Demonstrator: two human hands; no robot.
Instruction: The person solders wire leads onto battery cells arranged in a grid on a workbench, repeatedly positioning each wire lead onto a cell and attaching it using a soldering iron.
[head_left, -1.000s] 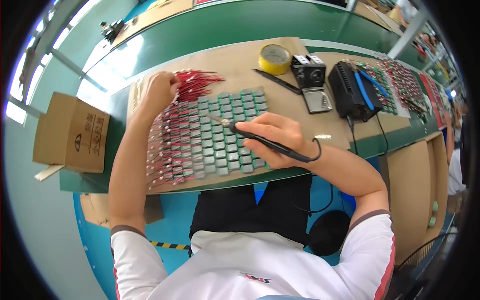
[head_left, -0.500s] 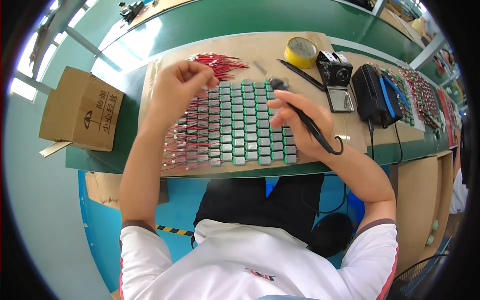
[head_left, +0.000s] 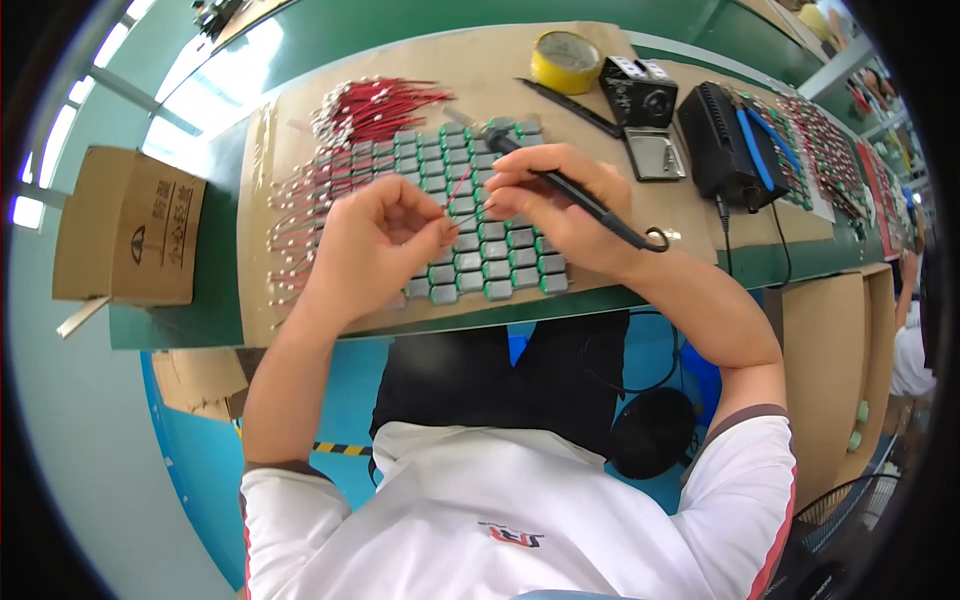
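One green bench (head_left: 222, 200): stretched across in front of the person, its near edge just beyond the lap.
Brown sheet (head_left: 490, 75): covered much of that bench top, under the blocks and tools.
Grey blocks (head_left: 495, 268): lay on the sheet in close columns with green strips among them, partly hidden by both hands; red wires lay over the left columns.
Cardboard box (head_left: 100, 230): stood at the bench's left end.
Black unit (head_left: 715, 140): sat to the right, blue-handled pliers (head_left: 755, 150) resting against it.
Right hand (head_left: 595, 235): closed around the handle of a soldering iron (head_left: 572, 190); whether its fingertips also touched the thin wire, I could not tell.
Left hand (head_left: 375, 240): thumb and forefinger drawn together in a pinch on a thin red wire (head_left: 459, 186), above the blocks.
Wire pile (head_left: 375, 108): lay heaped beyond the upper-left blocks, many white ends toward the left.
Yellow tape roll (head_left: 566, 62): lay near the sheet's far edge.
Iron's tip: pointed up and left, blurred.
Thin wire: rose from the left fingertips, near the right ones.
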